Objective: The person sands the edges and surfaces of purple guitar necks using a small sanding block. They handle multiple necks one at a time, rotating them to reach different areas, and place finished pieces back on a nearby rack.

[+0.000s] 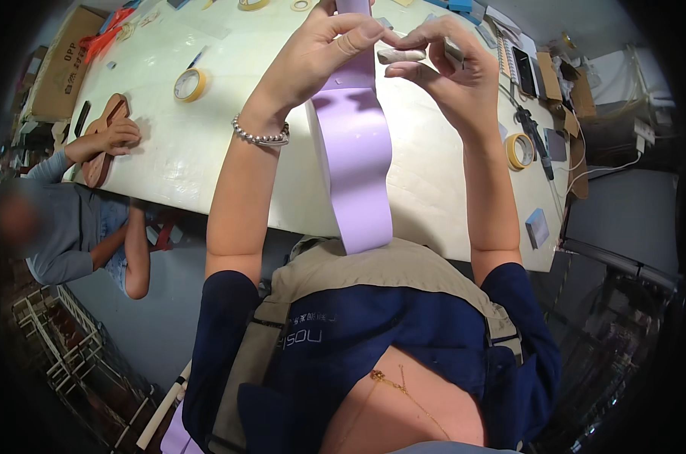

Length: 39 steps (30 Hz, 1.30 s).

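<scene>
A glossy lilac ukulele body (pixel 358 166), seen along its curved side, stands between my arms with its lower end against my apron. My left hand (pixel 313 60) is closed around its narrower upper part, near the neck. The thumb of that hand points toward my right hand. Pinched between the fingers and thumb of my right hand (pixel 456 79) is a small whitish rolled piece (pixel 401 56), held just right of the ukulele. Its material is unclear. The far end of the neck runs out of the picture at the top.
Yellow tape rolls (pixel 190 85) lie on the white table (pixel 229 166). At right are another tape roll (pixel 520 151), a black tool with a cord (pixel 536 140), a phone (pixel 523 72) and a small box (pixel 537 228). At left, a person's hand (pixel 122 136) rests on a brown ukulele (pixel 97 168).
</scene>
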Tool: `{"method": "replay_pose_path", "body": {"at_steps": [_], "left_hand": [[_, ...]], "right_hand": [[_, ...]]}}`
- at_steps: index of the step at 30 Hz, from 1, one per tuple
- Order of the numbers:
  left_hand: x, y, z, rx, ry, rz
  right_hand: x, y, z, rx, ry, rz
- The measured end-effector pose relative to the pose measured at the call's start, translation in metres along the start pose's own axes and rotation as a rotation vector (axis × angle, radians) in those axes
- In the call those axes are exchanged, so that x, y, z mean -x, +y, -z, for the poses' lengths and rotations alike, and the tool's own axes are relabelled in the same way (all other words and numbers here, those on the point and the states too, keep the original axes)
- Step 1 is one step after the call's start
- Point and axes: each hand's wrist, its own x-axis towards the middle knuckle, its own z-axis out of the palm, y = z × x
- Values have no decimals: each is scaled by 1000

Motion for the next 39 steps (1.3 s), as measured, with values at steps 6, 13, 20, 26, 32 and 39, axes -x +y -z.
{"method": "replay_pose_path", "body": {"at_steps": [6, 13, 20, 26, 32, 39], "left_hand": [[2, 5, -10, -43, 50, 21], [11, 16, -7, 3, 5, 50], [12, 19, -10, -172, -40, -15], [12, 17, -12, -175, -19, -32], [15, 10, -10, -228, -24, -68], [15, 9, -9, -227, -13, -95]], "right_hand": [[1, 2, -6, 137, 24, 20], [11, -25, -10, 187, 34, -237], [17, -53, -7, -76, -46, -436], [15, -51, -16, 4, 34, -380], [13, -46, -22, 129, 23, -317], [11, -43, -24, 241, 11, -269]]}}
